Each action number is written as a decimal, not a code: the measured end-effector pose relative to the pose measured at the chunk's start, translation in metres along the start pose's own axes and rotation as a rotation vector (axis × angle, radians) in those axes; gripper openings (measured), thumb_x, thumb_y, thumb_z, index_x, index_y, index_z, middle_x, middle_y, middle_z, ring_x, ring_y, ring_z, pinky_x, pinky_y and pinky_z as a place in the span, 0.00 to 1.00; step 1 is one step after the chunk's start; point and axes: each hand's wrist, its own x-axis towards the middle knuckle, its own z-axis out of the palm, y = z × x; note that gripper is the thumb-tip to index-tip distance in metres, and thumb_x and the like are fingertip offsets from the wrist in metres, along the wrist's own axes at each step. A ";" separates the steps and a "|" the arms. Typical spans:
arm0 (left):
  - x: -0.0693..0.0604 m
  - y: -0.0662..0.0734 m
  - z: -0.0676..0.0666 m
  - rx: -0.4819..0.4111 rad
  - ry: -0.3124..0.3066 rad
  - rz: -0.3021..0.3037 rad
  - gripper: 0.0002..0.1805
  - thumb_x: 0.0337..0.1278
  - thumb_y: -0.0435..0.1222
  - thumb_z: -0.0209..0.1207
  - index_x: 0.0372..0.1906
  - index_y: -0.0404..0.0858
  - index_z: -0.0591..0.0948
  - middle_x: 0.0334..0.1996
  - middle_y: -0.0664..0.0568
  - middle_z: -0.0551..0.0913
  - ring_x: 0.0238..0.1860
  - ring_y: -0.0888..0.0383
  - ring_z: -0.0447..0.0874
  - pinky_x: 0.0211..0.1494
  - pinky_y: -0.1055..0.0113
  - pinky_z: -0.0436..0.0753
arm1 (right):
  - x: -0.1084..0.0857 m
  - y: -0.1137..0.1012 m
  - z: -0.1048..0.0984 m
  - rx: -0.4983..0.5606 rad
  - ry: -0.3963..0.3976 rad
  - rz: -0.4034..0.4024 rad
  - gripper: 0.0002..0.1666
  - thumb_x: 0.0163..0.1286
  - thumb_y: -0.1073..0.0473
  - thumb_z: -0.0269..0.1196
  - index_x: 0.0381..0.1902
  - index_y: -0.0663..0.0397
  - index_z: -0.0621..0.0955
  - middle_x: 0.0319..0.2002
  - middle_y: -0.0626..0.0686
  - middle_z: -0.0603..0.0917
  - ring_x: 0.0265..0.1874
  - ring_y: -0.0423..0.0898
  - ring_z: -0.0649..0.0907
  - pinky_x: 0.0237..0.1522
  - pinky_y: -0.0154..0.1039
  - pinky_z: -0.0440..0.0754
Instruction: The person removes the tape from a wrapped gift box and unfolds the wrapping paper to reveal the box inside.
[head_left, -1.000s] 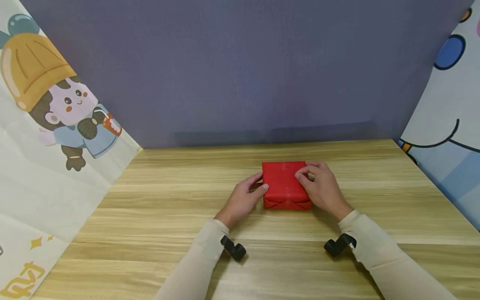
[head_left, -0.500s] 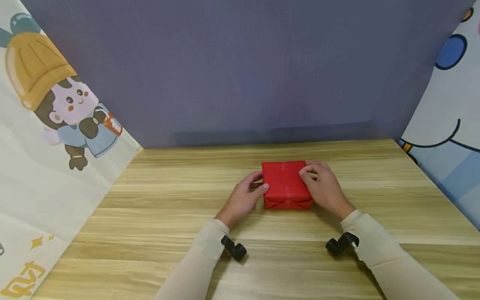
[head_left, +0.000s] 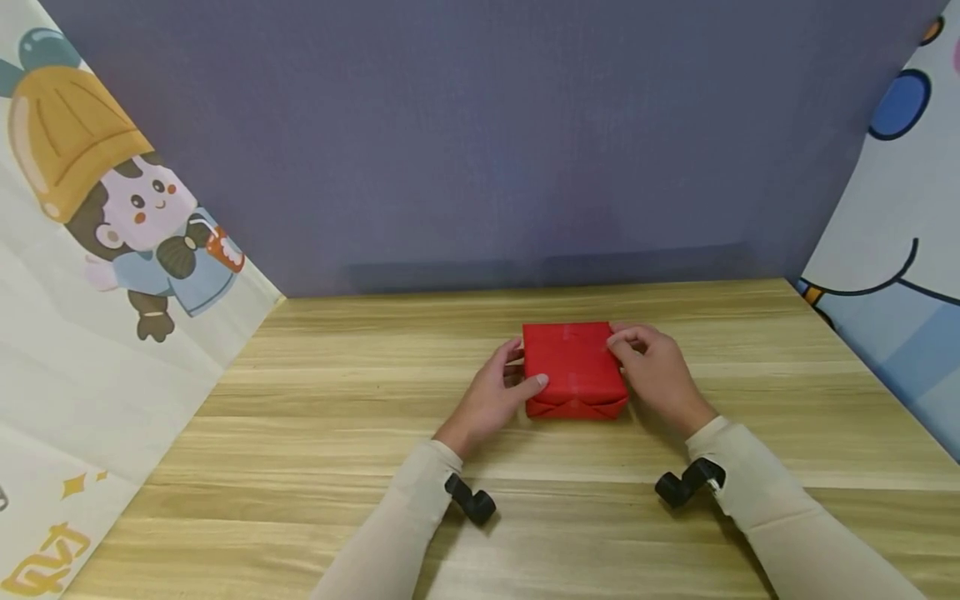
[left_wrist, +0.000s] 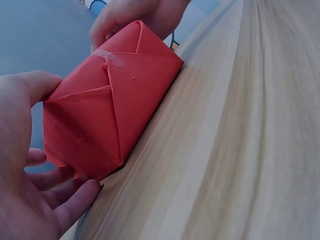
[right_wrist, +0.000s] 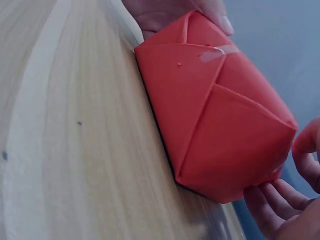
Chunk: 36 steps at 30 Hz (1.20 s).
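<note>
A red paper-wrapped box [head_left: 572, 362] sits on the wooden table, its near end closed by folded flaps. Clear tape [left_wrist: 112, 57] runs over the near top edge in the left wrist view. My left hand [head_left: 491, 400] holds the box's left side, thumb on the top near the front corner and fingers low along the side. At the right side my right hand [head_left: 660, 371] has its thumb and forefinger brought together at the top edge. Its other fingers touch the side wall in the right wrist view. The far side of the box is hidden.
The wooden table [head_left: 360, 400] spreads around the box on all sides. Behind it rises a grey-blue panel [head_left: 480, 150]. Printed cartoon sheets stand at the left [head_left: 150, 375] and right. A black wrist mount [head_left: 471, 500] sticks out from each sleeve.
My right thumb and forefinger have slid rightward from the box's top to its right edge. The left thumb has shifted slightly further over the top. The box has hardly moved.
</note>
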 end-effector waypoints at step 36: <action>0.001 -0.005 -0.002 -0.025 0.011 0.090 0.36 0.64 0.46 0.65 0.74 0.45 0.66 0.63 0.52 0.75 0.58 0.53 0.79 0.59 0.60 0.79 | 0.005 0.015 -0.010 0.249 0.037 0.140 0.19 0.76 0.59 0.53 0.50 0.73 0.78 0.50 0.70 0.82 0.38 0.48 0.89 0.40 0.44 0.87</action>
